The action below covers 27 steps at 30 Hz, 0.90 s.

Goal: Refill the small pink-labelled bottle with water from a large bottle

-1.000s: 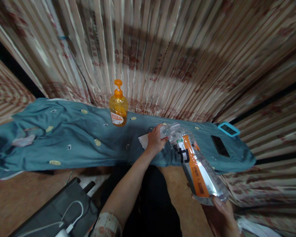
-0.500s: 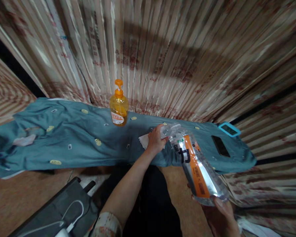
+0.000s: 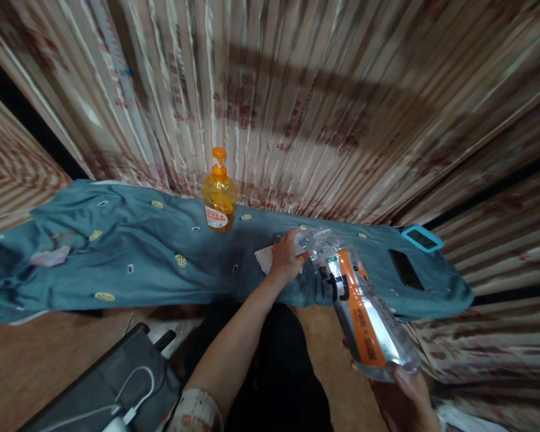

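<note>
A clear plastic bottle (image 3: 364, 312) with a silver and orange label is tilted between my two hands. My left hand (image 3: 287, 257) has its fingers closed around the transparent narrow end, at the upper left. Beneath the broad lower end, my right hand (image 3: 407, 393) grips the base, with the thumb on the near side. A white piece of tissue or cloth (image 3: 264, 259) lies on the covered table, partly hidden behind my left hand. Farther back and to the left stands an upright pump bottle (image 3: 219, 201) of orange-yellow liquid.
Teal patterned cloth (image 3: 153, 252) covers the long narrow table. A dark phone (image 3: 405, 270) and a blue-framed digital timer (image 3: 423, 239) lie at the right. Another pale tissue (image 3: 49, 257) rests at the left. A grey case (image 3: 103, 384) with a white cable is below. Curtains (image 3: 270, 108) hang behind.
The whole view has shifted slightly. Both hands keep the same hold on the clear plastic bottle, with little visible movement.
</note>
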Each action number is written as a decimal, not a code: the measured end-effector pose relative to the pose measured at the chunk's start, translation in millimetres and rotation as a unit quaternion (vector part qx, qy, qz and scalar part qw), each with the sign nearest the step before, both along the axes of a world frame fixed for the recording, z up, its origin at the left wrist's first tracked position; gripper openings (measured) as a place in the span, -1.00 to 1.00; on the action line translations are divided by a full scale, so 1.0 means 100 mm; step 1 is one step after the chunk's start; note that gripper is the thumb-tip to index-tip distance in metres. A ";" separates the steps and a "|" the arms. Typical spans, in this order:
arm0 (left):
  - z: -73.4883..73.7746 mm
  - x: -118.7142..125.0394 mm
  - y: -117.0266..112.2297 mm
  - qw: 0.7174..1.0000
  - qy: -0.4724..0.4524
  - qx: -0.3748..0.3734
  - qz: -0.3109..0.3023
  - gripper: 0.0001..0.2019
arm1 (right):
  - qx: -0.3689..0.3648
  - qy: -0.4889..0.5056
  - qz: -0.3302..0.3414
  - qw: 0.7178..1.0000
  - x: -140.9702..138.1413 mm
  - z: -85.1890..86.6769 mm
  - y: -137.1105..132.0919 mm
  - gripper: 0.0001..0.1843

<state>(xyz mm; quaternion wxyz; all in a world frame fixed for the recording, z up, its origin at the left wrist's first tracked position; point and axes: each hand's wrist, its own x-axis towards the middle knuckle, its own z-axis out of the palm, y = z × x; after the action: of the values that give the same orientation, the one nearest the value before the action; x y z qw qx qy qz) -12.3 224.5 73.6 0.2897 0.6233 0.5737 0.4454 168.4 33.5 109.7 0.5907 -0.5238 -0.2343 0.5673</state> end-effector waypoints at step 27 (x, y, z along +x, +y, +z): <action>0.01 -0.01 0.00 1.000 -0.002 -0.002 -0.002 -0.48 | 0.011 0.015 0.002 1.000 -0.02 0.03 0.00 -0.29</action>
<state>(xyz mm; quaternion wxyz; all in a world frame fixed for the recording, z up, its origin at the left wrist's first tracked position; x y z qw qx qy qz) -13.5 224.1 74.7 0.2929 0.6229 0.5731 0.4448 166.1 33.9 112.4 0.5987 -0.5083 -0.2325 0.5737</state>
